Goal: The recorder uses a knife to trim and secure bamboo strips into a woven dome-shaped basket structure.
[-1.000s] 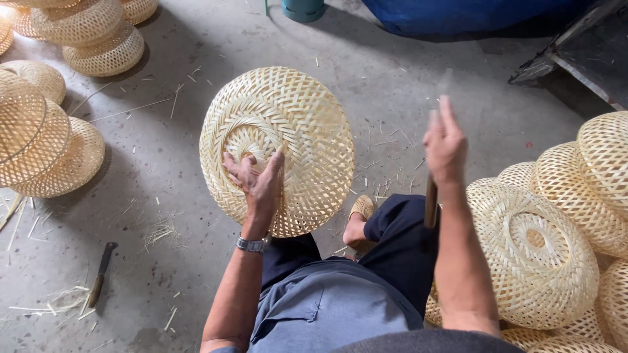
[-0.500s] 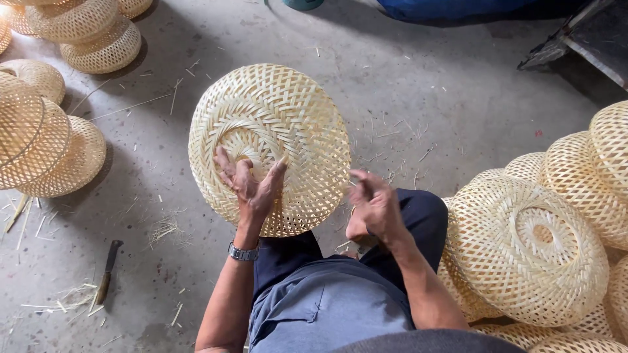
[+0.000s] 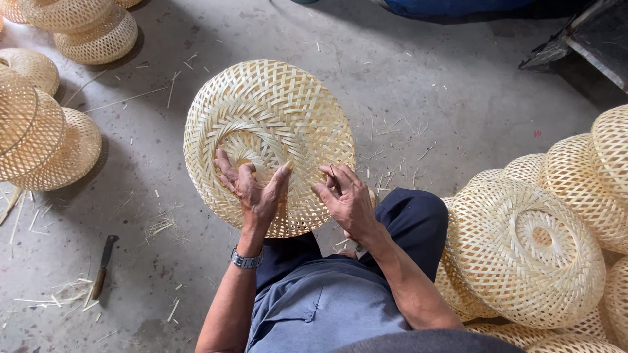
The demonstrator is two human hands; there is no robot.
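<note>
I see a grey concrete floor (image 3: pixel 458 98) strewn with slivers; left hand (image 3: pixel 252 189) spread on the basket (image 3: pixel 275 111), right hand (image 3: pixel 347 199) pinching its rim.

Both hands (image 3: pixel 297 193) on a round woven bamboo basket (image 3: pixel 268 131) over concrete floor (image 3: pixel 445 98)
</note>
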